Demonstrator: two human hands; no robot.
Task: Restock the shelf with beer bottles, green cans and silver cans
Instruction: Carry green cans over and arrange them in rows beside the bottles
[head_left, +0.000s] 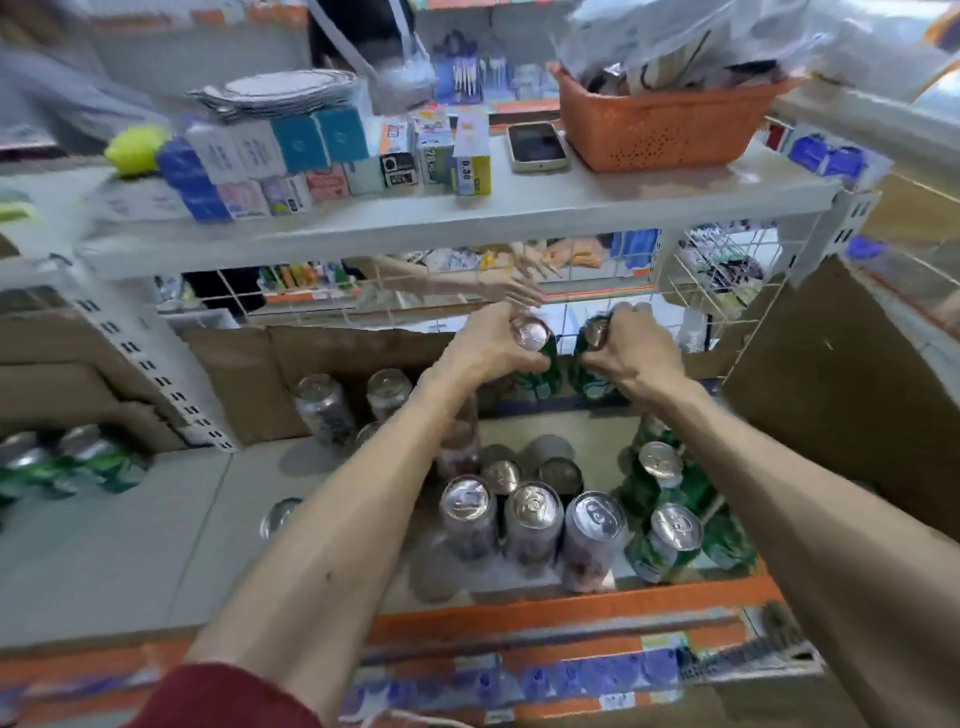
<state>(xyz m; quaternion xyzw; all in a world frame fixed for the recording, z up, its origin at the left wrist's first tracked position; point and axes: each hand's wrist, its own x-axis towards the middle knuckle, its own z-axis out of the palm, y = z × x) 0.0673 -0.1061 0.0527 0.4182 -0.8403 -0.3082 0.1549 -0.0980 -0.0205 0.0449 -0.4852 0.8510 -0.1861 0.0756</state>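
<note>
Head view: your left hand (488, 345) has its fingers curled round the upper part of the left green can (541, 373), whose silver top is tipped toward you. Your right hand (635, 356) is clamped likewise on the right green can (589, 382), just beside the first. Both cans are at the back of the lower shelf (130, 519), in front of the cardboard backing (234, 374). You cannot tell whether their bases rest on the shelf. At the front of the shelf, between your forearms, a row of three silver cans (532, 519) stands upright and close together, with more can tops packed behind it. At back left there is a pair of silver cans (324, 408). On the right side of the shelf, under your right forearm, stands a cluster of green cans (675, 538). In the bay to the left lie further green cans (78, 462), blurred. A dark red sleeve (234, 696) shows at your left elbow. The upper shelf (519, 215) holds small boxed goods (311, 156), a phone (536, 145) lying flat and an orange basket (665, 130). Behind the wire grid (717, 270), another person's hand (511, 291) is visible.
</note>
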